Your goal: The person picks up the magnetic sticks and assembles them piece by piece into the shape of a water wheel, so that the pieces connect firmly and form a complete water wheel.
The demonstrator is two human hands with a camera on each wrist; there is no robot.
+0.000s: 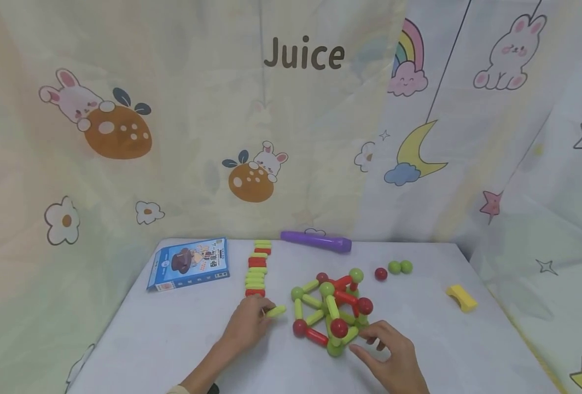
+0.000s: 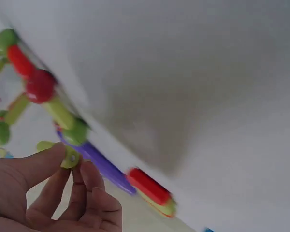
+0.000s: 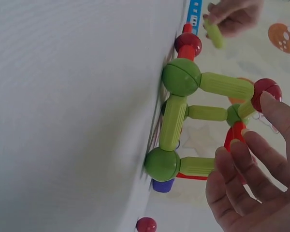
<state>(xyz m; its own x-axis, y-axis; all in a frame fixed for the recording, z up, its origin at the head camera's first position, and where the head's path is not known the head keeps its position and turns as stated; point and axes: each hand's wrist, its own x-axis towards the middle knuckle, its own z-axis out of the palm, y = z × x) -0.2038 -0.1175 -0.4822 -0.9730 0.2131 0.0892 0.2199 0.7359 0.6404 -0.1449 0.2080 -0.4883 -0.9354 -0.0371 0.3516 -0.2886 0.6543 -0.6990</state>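
Building was mid-way, I'd say: the ball-and-stick frame (image 1: 331, 312) sat mid-table (image 1: 173, 339), with the right hand (image 1: 391, 358) at its near side, fingers (image 3: 261, 159) loosely spread and touching it. The left hand (image 1: 246, 325) pinched a green stick (image 1: 275, 312) just left of it. Next move probably needed lining that stick up with a ball.
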